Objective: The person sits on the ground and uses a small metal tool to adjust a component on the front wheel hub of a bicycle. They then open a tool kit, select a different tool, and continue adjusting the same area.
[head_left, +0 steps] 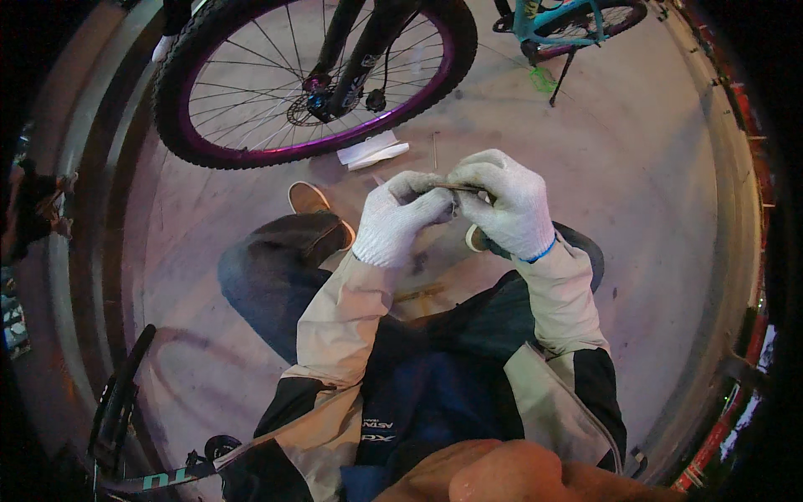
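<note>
Both gloved hands pinch a thin rod [456,187] at chest height, left hand [400,217] and right hand [508,201] closed on it, above the purple wheel [309,79]; likely mid-prep, next needs steady alignment.

Bare concrete floor [636,167] with bicycles and small bits lying on it

A purple-rimmed bicycle wheel [309,79] stands on the floor at the far left, and a teal bicycle [569,21] rests on its kickstand at the far right. Just near the wheel lie folded white papers [372,151], with a thin metal rod [435,151] beside them to the right. A tan shoe [311,201] is planted on the floor near the papers. A thin brown stick [418,293] lies nearer, in the middle.
</note>
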The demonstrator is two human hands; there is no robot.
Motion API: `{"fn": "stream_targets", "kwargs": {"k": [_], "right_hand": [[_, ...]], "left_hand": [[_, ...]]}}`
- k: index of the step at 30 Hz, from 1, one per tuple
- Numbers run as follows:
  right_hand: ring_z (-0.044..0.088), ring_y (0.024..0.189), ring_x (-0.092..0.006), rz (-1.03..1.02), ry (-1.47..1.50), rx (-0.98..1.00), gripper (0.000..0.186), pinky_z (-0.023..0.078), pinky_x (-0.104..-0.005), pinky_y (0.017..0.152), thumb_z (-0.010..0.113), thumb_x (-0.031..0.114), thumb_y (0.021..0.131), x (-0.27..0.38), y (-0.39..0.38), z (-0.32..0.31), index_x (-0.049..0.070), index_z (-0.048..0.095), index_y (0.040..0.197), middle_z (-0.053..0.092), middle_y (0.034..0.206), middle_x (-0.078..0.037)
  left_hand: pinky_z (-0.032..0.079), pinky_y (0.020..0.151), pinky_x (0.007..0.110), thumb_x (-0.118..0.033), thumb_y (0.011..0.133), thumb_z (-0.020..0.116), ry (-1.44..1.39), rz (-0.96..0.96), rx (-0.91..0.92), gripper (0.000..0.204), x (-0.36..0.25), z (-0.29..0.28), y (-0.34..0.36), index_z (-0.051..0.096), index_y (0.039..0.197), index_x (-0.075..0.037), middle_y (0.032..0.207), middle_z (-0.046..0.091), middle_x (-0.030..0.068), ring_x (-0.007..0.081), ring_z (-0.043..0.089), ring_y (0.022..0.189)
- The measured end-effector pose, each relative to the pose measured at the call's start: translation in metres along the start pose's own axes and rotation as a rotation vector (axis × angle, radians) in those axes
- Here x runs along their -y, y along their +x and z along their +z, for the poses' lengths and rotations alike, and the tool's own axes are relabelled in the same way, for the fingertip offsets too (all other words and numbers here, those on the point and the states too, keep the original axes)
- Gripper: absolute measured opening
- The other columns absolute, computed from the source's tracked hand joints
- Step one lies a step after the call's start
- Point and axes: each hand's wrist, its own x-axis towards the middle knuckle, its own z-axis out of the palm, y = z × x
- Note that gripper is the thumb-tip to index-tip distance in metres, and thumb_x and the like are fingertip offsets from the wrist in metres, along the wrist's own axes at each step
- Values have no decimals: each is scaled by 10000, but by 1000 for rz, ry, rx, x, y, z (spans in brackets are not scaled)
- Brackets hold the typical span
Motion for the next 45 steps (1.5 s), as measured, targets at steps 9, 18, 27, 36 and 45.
{"fn": "stream_targets", "kwargs": {"k": [9, 18, 27, 36, 45], "right_hand": [[728, 864, -306, 7, -103, 55, 252, 596, -363, 743, 783, 21, 788, -12, 0, 7, 101, 747, 1024, 712, 998, -99], [724, 848, -266, 71, -47, 19, 226, 580, -339, 751, 784, -11, 794, -16, -2, 13, 68, 755, 1003, 712, 976, -104], [697, 854, -234, 429, -49, -189, 255, 546, -354, 776, 728, 251, 955, -74, 6, 16, 23, 715, 1070, 713, 938, -140], [679, 1137, -437, 997, -552, 359, 494, 519, -496, 1002, 590, 506, 941, -357, -84, 138, 96, 766, 1154, 741, 1168, -225], [705, 1073, -432, 1079, -426, 290, 509, 557, -507, 916, 777, 413, 841, -396, -134, 225, 86, 687, 1220, 754, 1114, -214]], "left_hand": [[619, 830, 330, -128, 969, 739, 33, -5, -52, 278, 10, -3, 7, 726, 1182, 52, 1010, 751, 102, 174, 720, 873], [579, 746, 311, -163, 970, 750, -70, -63, -33, 250, 26, -12, 18, 731, 1138, 22, 937, 729, 74, 166, 692, 803], [554, 642, 316, -146, 986, 723, -325, -36, -206, 190, 33, -30, 54, 706, 1131, -25, 923, 699, 56, 171, 656, 732], [550, 646, 305, -126, 970, 745, -512, 32, -538, 121, 64, -69, 94, 704, 1050, -45, 911, 669, 39, 155, 632, 754], [520, 646, 282, -156, 982, 728, -444, -33, -679, 152, 85, -103, 113, 697, 1051, -25, 872, 680, 53, 162, 646, 749]]}}
